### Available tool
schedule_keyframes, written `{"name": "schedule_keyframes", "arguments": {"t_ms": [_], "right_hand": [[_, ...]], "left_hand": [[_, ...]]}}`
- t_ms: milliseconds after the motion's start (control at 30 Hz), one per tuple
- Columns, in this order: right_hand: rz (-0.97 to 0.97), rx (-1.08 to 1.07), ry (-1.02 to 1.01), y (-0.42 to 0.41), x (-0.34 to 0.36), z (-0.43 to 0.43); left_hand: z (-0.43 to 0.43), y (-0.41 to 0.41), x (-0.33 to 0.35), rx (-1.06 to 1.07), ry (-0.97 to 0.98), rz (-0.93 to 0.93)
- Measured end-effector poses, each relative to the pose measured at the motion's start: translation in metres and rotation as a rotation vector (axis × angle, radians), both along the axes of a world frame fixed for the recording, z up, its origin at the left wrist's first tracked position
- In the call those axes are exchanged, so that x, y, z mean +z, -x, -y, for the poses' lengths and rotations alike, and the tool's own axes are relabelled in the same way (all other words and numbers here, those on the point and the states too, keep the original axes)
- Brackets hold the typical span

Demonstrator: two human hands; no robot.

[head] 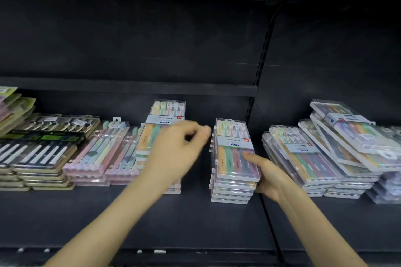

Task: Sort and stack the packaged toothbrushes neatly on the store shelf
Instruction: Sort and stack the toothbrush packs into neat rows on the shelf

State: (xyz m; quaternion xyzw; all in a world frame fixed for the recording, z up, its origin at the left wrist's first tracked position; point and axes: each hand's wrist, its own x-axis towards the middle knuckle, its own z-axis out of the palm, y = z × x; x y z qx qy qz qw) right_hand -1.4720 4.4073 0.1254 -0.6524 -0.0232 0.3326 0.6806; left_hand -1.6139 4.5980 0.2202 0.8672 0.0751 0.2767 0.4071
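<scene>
Your right grip [272, 176] clasps the right side of the centre stack of toothbrush packs [233, 151], with the thumb on the top pack and the fingers hidden. The stack stands on the dark shelf [195, 219], between a tidy pile [161, 128] and a slumped heap [325, 154]. Your left grip [178, 154] is blurred and curled just left of the stack. Whether it holds anything, I cannot tell.
</scene>
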Motion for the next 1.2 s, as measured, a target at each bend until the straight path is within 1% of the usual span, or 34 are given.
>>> {"name": "schedule_keyframes", "arguments": {"t_ms": [33, 67, 100, 167, 267, 300, 367, 433, 600, 767, 933, 1200], "right_hand": [[0.006, -0.013, -0.005, 0.001, 0.0, -0.001], [0.008, -0.024, -0.004, 0.002, 0.001, -0.003], [0.004, -0.03, -0.001, 0.002, 0.003, -0.005], [-0.014, -0.031, -0.001, 0.002, 0.004, -0.012], [-0.042, -0.015, -0.017, 0.003, 0.006, -0.028], [-0.045, -0.012, -0.019, 0.003, 0.006, -0.033], [-0.055, -0.009, -0.024, 0.003, 0.005, -0.043], [-0.062, 0.003, -0.025, 0.003, 0.005, -0.053], [-0.066, 0.024, -0.019, 0.002, 0.004, -0.072], [-0.044, 0.048, -0.005, 0.004, 0.002, -0.077], [-0.025, 0.08, 0.052, 0.001, 0.008, -0.078], [-0.043, 0.054, 0.066, 0.008, 0.011, -0.085]], "left_hand": [[-0.014, 0.009, 0.005, 0.088, -0.051, 0.091], [-0.029, 0.015, 0.01, 0.182, -0.096, 0.14], [-0.044, 0.016, 0.013, 0.262, -0.127, 0.147], [-0.071, 0.012, 0.012, 0.341, -0.132, 0.026], [-0.095, 0.0, -0.002, 0.278, -0.033, -0.254], [-0.1, -0.004, -0.008, 0.232, 0.019, -0.304], [-0.106, -0.008, -0.019, 0.144, 0.118, -0.342], [-0.109, -0.01, -0.027, 0.085, 0.175, -0.361], [-0.113, -0.011, -0.037, 0.029, 0.219, -0.408], [-0.112, -0.012, -0.038, 0.029, 0.218, -0.409], [-0.111, -0.011, -0.038, 0.035, 0.187, -0.417], [-0.107, -0.011, -0.038, 0.035, 0.154, -0.425]]}}
